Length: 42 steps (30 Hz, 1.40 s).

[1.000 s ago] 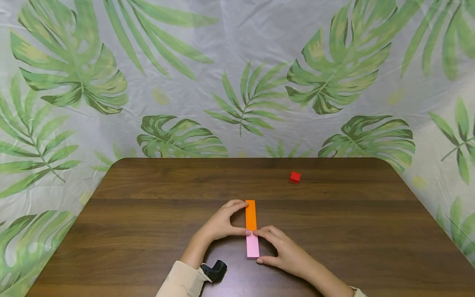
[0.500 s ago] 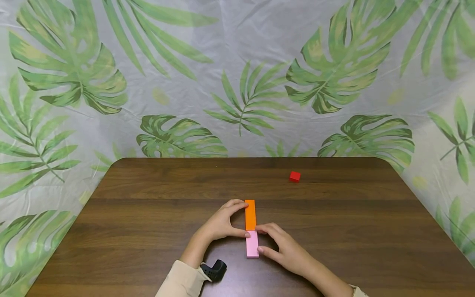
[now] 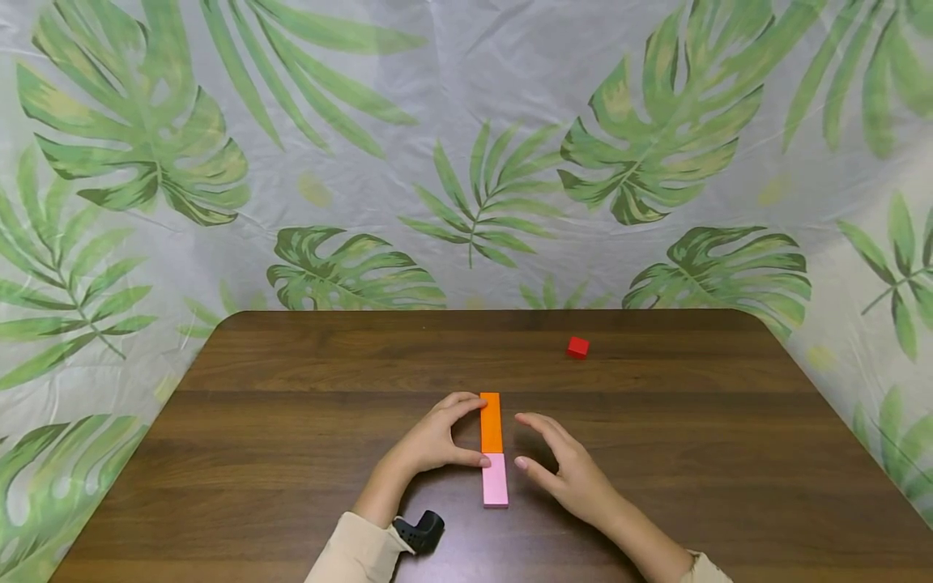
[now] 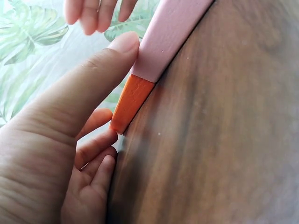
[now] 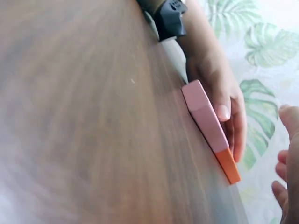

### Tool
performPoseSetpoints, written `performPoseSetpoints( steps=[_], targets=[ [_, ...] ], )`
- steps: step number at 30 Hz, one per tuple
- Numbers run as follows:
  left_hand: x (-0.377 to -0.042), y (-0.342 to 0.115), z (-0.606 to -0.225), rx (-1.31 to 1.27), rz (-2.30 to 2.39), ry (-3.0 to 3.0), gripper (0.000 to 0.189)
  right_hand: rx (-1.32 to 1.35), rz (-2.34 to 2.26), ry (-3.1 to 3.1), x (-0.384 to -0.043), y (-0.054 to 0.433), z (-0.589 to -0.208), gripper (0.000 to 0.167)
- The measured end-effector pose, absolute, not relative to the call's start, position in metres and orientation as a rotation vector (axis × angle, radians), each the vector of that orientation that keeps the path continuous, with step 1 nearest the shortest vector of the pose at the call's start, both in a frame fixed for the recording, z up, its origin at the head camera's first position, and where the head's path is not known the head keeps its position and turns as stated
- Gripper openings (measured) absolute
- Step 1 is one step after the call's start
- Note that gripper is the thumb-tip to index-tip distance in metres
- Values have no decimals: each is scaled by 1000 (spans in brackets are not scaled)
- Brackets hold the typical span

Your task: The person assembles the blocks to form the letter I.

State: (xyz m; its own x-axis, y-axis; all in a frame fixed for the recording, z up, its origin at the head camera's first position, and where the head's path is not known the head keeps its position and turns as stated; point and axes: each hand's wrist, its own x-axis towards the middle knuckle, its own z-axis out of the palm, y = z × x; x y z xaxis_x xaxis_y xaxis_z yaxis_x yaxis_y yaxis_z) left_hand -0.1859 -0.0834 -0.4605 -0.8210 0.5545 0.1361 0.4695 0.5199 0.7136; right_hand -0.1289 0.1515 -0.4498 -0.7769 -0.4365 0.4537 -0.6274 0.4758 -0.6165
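Note:
On the table a long orange block (image 3: 492,423) lies end to end with a pink block (image 3: 495,480), the orange one farther away, their ends meeting. My left hand (image 3: 436,435) is along their left side, its thumb touching the pink block near the joint and its fingertips at the orange block's far end. In the left wrist view that thumb (image 4: 100,70) lies against the pink block's side. My right hand (image 3: 571,470) is just right of the blocks, thumb and fingers spread apart and holding nothing.
A small red block (image 3: 578,347) sits toward the back right of the brown wooden table (image 3: 291,364). Behind the table hangs a leaf-patterned cloth (image 3: 364,162). A black wrist device (image 3: 421,532) is at my left cuff.
My right hand has let go of the pink block, moving away from it and spreading its fingers. The left hand and the blocks have stayed nearly where they were.

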Motion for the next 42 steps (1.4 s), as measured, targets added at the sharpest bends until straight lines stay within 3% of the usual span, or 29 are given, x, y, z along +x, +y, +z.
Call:
performPoseSetpoints(
  steps=[21,42],
  targets=[
    [-185,-83,-459,860,1155,2653,83,767,1146,-2253,-188,169,-453,68],
    [-186,-84,-460,864,1158,2650,82,395,1095,-2292,-238,199,-462,63]
  ],
)
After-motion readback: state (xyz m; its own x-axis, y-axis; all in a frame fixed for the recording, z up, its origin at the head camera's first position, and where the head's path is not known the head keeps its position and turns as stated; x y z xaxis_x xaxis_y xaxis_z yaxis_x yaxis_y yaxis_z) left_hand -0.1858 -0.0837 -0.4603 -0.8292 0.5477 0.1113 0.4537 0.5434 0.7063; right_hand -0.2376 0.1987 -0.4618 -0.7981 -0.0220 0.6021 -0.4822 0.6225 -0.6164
